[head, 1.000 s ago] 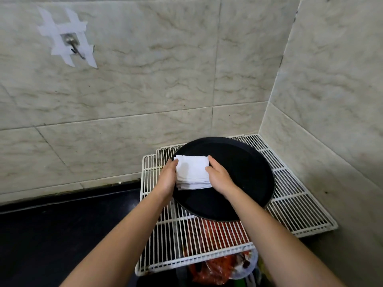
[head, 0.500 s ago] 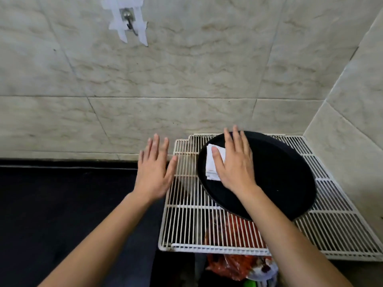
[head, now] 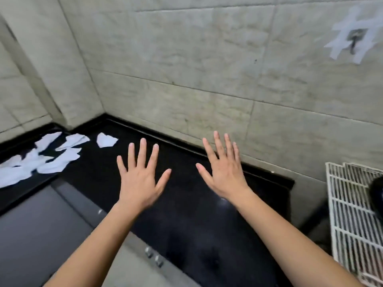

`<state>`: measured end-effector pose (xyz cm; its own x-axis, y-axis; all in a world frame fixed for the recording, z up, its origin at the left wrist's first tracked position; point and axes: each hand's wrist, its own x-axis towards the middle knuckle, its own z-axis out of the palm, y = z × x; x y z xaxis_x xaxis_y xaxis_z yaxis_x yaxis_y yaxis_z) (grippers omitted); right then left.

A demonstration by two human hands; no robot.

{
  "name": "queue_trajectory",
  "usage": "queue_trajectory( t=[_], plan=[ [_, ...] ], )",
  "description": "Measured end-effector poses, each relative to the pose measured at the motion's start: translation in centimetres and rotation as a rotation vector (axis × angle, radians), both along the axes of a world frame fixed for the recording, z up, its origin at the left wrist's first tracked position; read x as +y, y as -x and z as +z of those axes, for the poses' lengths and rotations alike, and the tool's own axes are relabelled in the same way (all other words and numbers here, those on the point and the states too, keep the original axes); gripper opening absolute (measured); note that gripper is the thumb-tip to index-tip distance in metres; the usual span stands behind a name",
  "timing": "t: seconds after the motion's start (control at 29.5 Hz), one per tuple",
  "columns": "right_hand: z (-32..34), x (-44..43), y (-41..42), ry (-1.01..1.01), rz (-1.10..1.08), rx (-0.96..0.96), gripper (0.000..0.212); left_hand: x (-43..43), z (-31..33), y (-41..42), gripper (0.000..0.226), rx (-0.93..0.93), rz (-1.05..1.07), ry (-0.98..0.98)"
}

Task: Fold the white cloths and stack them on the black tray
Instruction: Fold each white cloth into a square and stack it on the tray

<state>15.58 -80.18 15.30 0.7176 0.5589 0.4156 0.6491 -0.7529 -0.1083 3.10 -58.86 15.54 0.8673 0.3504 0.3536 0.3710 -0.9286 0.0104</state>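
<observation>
I see both hands held out over the black countertop (head: 196,235), palms down; the left hand (head: 141,179) is spread wide with straight fingers and has hold of nothing; the right hand (head: 224,172) is likewise flat, fingers straight and a little closer together, and empty; I cannot tell whether either palm touches the counter. The white cloths (head: 51,160) lie unfolded in a loose scatter at the far left of the counter, well apart from both hands; one small cloth (head: 106,140) sits on its own just right of the heap, near the tiled wall (head: 186,69). At the right edge a white wire rack (head: 352,224) shows; a dark sliver of the black tray (head: 378,195) rests on it. A taped wall hook (head: 354,40) sits upper right; a grey panel (head: 51,235) with two small knobs (head: 153,255) lies below the left forearm.
</observation>
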Motion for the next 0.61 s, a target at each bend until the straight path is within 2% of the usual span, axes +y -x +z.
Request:
queue_trajectory(
  t=[0.24, 0.44, 0.61],
  plan=[
    [-2.3, 23.8, 9.0, 0.018, 0.22, 0.046, 0.076, 21.5, 0.1, 14.1, 0.079, -0.021, 0.227, -0.026],
    [-3.1, 34.1, 12.2, 0.063, 0.331, 0.049, 0.076, 30.7, -1.4, 18.4, 0.076, -0.046, 0.311, 0.023],
    [-6.1, 40.0, 10.9, 0.129, 0.332, 0.07, 0.075, 36.6, -6.0, 19.2, 0.076, 0.002, 0.37, 0.111]
  ],
)
